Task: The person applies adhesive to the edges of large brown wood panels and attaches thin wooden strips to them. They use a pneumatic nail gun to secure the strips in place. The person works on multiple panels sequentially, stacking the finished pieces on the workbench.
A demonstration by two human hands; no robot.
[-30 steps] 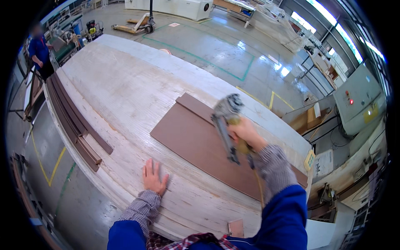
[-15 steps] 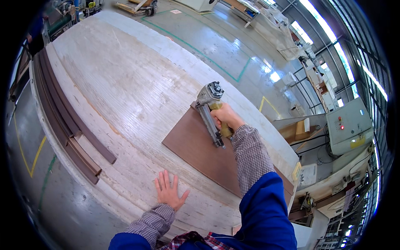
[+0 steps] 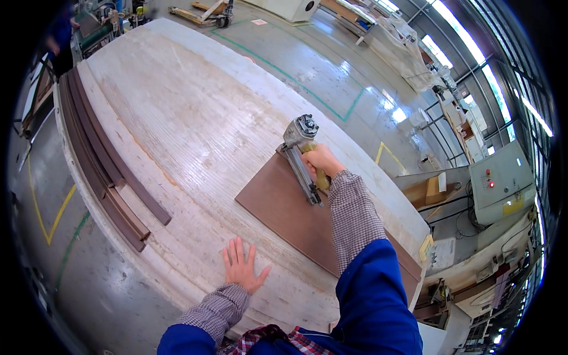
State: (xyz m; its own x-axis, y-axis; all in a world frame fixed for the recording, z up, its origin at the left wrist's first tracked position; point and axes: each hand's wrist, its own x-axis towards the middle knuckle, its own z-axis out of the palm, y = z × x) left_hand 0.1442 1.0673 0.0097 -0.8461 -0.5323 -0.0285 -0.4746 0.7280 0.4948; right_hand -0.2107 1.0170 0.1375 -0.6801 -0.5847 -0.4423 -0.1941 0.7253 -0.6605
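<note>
My right hand point(image 3: 322, 160) is wrapped round the grip of a nail gun point(image 3: 301, 131), a metal tool with a yellowish handle and a long slanted magazine. The tool is over the far left corner of a brown wooden panel point(image 3: 284, 210); whether its nose touches the panel is hidden. My right forearm covers part of the panel. Flat on the pale worktable point(image 3: 177, 112), left of the panel's near edge, rests my left hand point(image 3: 243, 268), fingers spread and holding nothing.
Several long brown wooden strips point(image 3: 97, 154) lie along the table's left edge. At the right stands a grey control box point(image 3: 502, 180) with a red light. A person point(image 3: 59, 38) is at the far left, near machinery. A pallet jack point(image 3: 219, 15) stands on the floor behind.
The view has shifted slightly, so the table and strips appear a little farther right. At the far left a person has come more into sight. Both hands keep their places and hold.
</note>
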